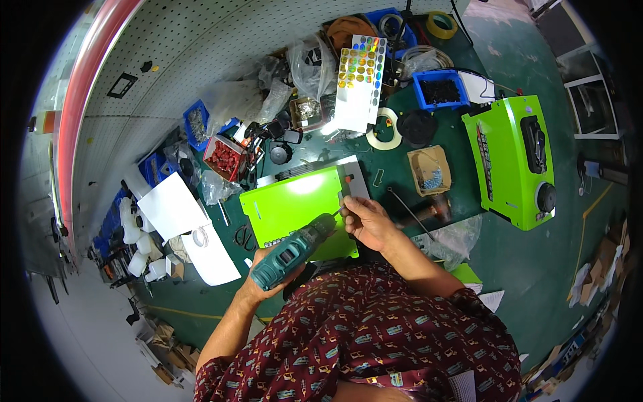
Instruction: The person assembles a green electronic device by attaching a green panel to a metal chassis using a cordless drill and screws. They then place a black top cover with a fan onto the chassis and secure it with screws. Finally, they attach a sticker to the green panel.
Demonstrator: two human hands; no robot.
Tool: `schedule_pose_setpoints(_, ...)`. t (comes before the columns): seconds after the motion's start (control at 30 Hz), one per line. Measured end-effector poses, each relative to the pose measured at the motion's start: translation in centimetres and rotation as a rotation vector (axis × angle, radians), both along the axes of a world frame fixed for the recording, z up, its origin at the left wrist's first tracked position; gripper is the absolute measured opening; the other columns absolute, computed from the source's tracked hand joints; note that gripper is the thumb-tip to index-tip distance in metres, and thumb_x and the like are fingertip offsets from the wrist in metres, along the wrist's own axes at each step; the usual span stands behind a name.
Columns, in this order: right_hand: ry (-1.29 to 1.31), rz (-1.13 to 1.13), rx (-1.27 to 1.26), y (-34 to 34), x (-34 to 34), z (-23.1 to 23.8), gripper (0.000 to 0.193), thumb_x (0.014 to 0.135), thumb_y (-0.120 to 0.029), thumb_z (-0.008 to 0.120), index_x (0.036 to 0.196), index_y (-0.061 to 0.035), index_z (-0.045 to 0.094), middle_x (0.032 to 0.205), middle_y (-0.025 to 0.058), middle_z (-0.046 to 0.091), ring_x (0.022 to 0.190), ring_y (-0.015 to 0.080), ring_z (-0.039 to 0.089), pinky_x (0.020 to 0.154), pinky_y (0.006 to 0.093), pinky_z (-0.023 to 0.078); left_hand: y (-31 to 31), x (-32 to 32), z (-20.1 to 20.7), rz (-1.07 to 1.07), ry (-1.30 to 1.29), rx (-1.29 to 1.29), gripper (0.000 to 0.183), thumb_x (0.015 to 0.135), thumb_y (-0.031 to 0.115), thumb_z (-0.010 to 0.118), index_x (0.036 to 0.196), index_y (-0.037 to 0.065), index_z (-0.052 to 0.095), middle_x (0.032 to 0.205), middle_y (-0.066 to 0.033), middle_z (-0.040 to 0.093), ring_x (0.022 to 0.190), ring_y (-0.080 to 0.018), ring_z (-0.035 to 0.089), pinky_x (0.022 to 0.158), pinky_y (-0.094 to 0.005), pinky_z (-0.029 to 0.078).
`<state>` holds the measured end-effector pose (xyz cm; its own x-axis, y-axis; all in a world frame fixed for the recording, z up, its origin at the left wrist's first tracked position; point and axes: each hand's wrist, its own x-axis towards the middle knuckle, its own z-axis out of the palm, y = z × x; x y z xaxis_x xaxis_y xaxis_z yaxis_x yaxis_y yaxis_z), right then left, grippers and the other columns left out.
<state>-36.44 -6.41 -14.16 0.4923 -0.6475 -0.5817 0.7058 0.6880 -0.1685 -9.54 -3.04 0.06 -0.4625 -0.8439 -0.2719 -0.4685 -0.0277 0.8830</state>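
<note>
A teal cordless drill (289, 258) is gripped in my left hand (258, 285), its dark chuck tilted up to the right. Below the drill lies a bright green machine casing (288, 202) on the bench in front of me. My right hand (367, 222) is closed in a pinch just beyond the drill's tip, over the casing's right side. Whatever sits between those fingertips is too small to make out. A long thin metal rod (410, 209) and a hammer (437, 209) lie to the right of this hand.
A second green machine (512, 164) stands at the right. Behind are a small cardboard box of blue parts (431, 175), a tape roll (385, 129), a blue bin of black parts (440, 91) and a box of red parts (224, 159). White sheets (175, 209) lie at the left.
</note>
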Motion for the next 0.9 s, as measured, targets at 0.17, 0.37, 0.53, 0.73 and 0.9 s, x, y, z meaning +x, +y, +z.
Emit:
schedule_pose_setpoints(0.17, 0.015, 0.054, -0.121, -0.5, 0.4, 1.1, 0.022, 0.102, -0.026, 0.072, 0.107, -0.0056, 0.07, 0.09, 0.0024, 0.07, 0.071, 0.0129, 0.067, 0.061, 0.0284, 0.056, 0.5, 0.4, 0.4, 0.01, -0.136, -0.118, 0.022, 0.088, 0.011, 0.082, 0.105, 0.003, 0.07, 0.089, -0.0095, 0.071, 0.074, -0.0231, 0.067, 0.069, -0.0362, 0.055)
schedule_pose_setpoints(0.37, 0.69, 0.049, -0.328, -3.2, 0.6, -2.5, 0.044, 0.099, -0.045, 0.072, 0.114, -0.0039, 0.067, 0.096, 0.0018, 0.068, 0.081, 0.0094, 0.063, 0.066, 0.0262, 0.053, 3.2, 1.8, -2.4, 0.239, -0.167, 0.009, 0.025, 0.091, 0.018, 0.082, 0.112, 0.007, 0.072, 0.092, -0.0068, 0.072, 0.079, -0.0216, 0.068, 0.07, -0.0368, 0.055)
schedule_pose_setpoints(0.53, 1.044, 0.14, -0.746, -5.3, 0.9, -10.7, 0.037, 0.102, -0.038, 0.068, 0.122, -0.0083, 0.061, 0.09, 0.0021, 0.063, 0.077, 0.0083, 0.059, 0.063, 0.0233, 0.048, 1.6, 1.3, -1.7, 0.285, -0.16, 0.153, 0.03, 0.092, 0.019, 0.081, 0.117, 0.007, 0.071, 0.099, -0.0078, 0.073, 0.085, -0.0221, 0.069, 0.073, -0.0368, 0.055)
schedule_pose_setpoints(0.73, 0.343, 0.464, -0.38, -8.5, -1.5, -7.6, 0.029, 0.098, -0.031, 0.075, 0.106, -0.0104, 0.056, 0.073, -0.0017, 0.053, 0.057, 0.006, 0.046, 0.047, 0.0237, 0.034, 0.9, 1.2, -1.9, 0.259, -0.197, 0.156, 0.027, 0.091, 0.017, 0.079, 0.114, 0.005, 0.071, 0.092, -0.0071, 0.071, 0.079, -0.0186, 0.066, 0.072, -0.0357, 0.054)
schedule_pose_setpoints(0.9, 0.36, 0.475, -0.424, -8.8, -1.5, -8.9, 0.024, 0.095, -0.018, 0.08, 0.099, -0.0118, 0.056, 0.072, -0.0041, 0.052, 0.055, 0.0027, 0.044, 0.044, 0.022, 0.029, -0.9, -0.2, -0.6, 0.246, -0.208, 0.214, 0.024, 0.091, 0.016, 0.079, 0.11, 0.003, 0.071, 0.089, -0.0079, 0.072, 0.077, -0.0198, 0.066, 0.072, -0.0361, 0.055)
